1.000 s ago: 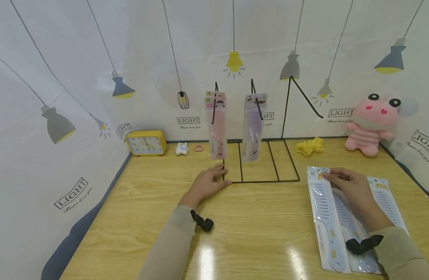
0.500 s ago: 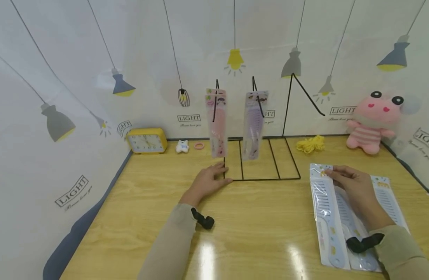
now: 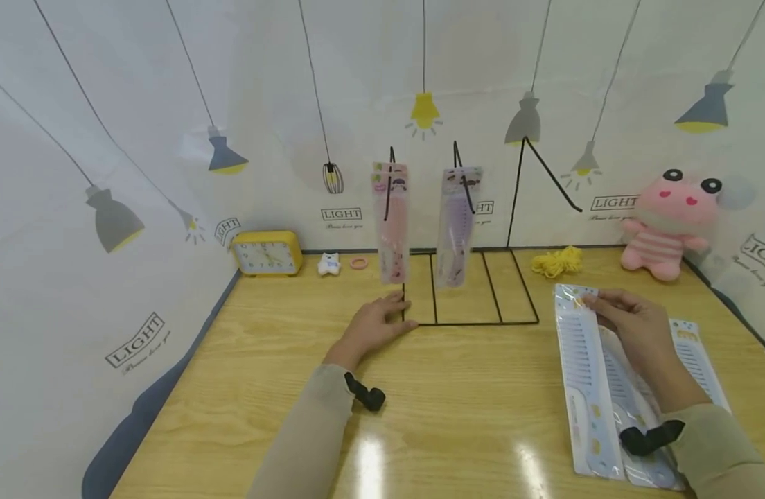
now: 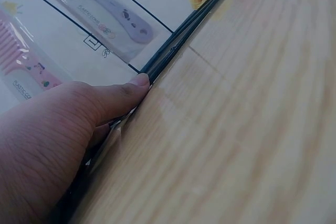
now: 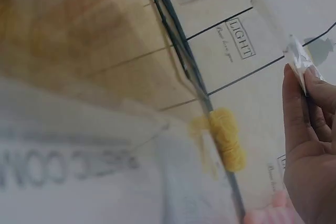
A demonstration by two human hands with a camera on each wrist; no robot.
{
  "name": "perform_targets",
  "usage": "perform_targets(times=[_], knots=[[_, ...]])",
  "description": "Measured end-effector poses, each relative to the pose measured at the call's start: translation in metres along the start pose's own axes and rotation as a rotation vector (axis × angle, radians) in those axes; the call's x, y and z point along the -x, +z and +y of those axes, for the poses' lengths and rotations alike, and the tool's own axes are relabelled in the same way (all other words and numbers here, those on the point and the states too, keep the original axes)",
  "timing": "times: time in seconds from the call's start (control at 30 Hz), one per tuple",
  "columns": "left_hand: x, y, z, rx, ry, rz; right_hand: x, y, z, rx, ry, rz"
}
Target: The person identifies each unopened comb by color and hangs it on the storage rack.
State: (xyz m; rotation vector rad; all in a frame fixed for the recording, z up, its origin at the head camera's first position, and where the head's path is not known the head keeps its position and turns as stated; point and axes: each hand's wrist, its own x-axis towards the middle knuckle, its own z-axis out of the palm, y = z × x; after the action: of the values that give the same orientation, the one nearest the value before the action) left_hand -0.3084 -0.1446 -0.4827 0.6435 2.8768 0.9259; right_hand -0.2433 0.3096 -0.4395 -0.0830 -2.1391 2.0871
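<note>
Lifted slightly since a second ago, a packaged blue comb [image 3: 583, 388] is pinched at its top by the right hand [image 3: 641, 336], its length running toward six o'clock from the fingertips, while at nine o'clock the left hand [image 3: 373, 327], thumb and fingers spread, touches the black wire rack [image 3: 470, 324].

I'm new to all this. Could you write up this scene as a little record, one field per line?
left hand: touching the near left corner of the black wire rack
right hand: pinching the top of a blue comb pack
left hook: pink comb packs
middle hook: purple comb pack, possibly several
right hook: bare
under and beside right hand: other blue comb packs
back, left to right: yellow alarm clock, white bear figure, pink ring, yellow string bundle, pink plush toy
</note>
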Motion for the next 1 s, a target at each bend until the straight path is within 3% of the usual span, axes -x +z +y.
perform_targets(times=[0.23, 0.4, 0.57, 0.73, 1.0], knots=[[0.001, 0.000, -0.001, -0.009, -0.016, -0.009, 0.003, 0.006, -0.028, -0.277, -0.159, -0.077], [0.001, -0.001, 0.002, -0.003, -0.019, -0.005, 0.003, 0.011, -0.060, -0.353, -0.284, -0.146], [0.001, -0.001, 0.005, 0.016, -0.002, -0.003, 0.004, 0.018, -0.092, -0.408, -0.406, -0.164], [0.001, 0.000, 0.004, 0.018, 0.003, 0.000, 0.005, 0.028, -0.114, -0.397, -0.431, -0.123], [0.000, 0.001, 0.000, 0.005, -0.003, 0.002, 0.002, 0.039, -0.128, -0.437, -0.367, -0.075]])
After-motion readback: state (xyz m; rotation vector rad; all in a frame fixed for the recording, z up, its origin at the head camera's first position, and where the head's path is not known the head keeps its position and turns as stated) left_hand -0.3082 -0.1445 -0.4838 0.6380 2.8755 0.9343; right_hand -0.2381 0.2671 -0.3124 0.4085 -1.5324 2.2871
